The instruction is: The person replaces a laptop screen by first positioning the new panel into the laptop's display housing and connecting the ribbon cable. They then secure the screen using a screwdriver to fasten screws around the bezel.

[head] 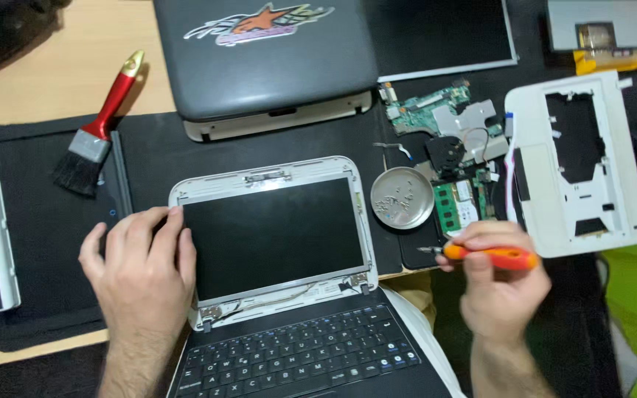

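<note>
Orange screwdriver (489, 255) in right grip (499, 284)

You get soft, even overhead light; a pale sheen lies on the dark screen (274, 232), and the right hand (499, 284) is slightly blurred.

- The screen panel (274, 234) looked dark, smooth and slightly glossy, in a white plastic frame.
- The screwdriver (489, 256) had an orange plastic handle.
- The round dish (402, 197) was shiny metal.
- The desk (53, 66) was pale, smooth wood.
- The brush (99, 127) had a glossy red handle.
</note>
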